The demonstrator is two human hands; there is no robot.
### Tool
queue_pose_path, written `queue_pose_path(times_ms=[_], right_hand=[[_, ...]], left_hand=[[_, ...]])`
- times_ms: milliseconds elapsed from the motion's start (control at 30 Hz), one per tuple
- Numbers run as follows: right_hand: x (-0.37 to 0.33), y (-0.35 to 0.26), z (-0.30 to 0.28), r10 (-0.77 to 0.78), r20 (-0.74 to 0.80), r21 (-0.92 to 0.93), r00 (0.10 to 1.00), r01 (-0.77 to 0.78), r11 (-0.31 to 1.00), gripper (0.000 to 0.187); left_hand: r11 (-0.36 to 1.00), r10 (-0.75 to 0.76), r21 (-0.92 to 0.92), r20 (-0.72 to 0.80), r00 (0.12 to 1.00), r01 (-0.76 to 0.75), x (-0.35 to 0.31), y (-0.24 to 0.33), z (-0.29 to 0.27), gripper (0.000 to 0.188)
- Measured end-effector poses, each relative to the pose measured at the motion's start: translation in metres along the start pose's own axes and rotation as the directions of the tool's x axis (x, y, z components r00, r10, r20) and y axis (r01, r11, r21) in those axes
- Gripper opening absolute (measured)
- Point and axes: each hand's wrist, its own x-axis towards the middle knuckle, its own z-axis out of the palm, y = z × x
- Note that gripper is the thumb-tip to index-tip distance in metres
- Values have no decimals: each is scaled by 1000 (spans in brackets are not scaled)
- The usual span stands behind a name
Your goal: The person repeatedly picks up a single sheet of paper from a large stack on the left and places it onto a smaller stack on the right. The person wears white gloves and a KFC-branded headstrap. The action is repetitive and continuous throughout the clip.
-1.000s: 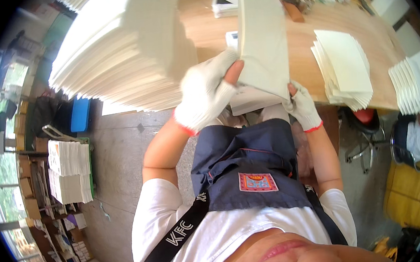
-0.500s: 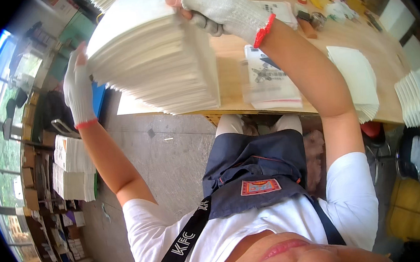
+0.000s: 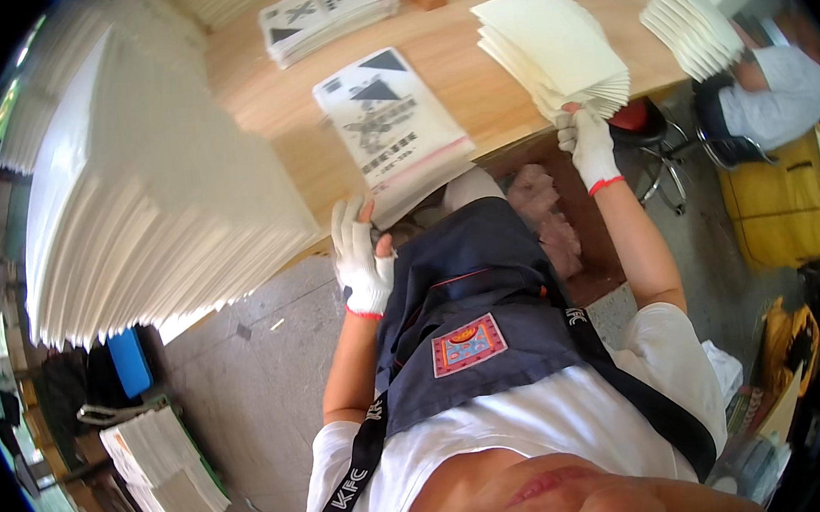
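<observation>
My left hand (image 3: 362, 260), in a white glove with a red cuff, pinches the near edge of a stack of printed white bags (image 3: 388, 121) that overhangs the front of the wooden table (image 3: 475, 104). My right hand (image 3: 587, 143), gloved the same way, grips the near corner of a fanned stack of cream sheets (image 3: 558, 48) at the table's edge. I wear a dark apron over a white shirt.
A tall pile of white sheets (image 3: 150, 181) fills the table's left side. A second printed stack (image 3: 325, 10) lies further back. Another fanned stack (image 3: 691, 12) sits at the right by a seated person (image 3: 766, 93). A stool (image 3: 642, 123), a blue box (image 3: 130, 363) and floor stacks (image 3: 160, 463) surround me.
Both hands have left the tall white pile. My left hand has dropped to the printed bags' edge and my right hand has swung right to the fanned cream sheets.
</observation>
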Motion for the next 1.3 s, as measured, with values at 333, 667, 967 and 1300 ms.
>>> queue_pose_path(times_ms=[333,667,967,1300], right_hand=[[52,-33,-46,209,26,-122,978,-204,971,30],[75,-52,-45,207,-11,309,978,-193,931,26],[41,-71,-15,-60,28,135,998,56,989,17],[-71,13,-40,443,549,4,708,-532,847,49]], left_hand=[[817,224,408,427,876,-407,58,-59,97,47],[845,-156,505,546,823,-175,92,-44,96,37],[890,-192,452,504,842,-68,87,-67,87,28],[914,-33,362,513,858,-182,82,-73,91,24]])
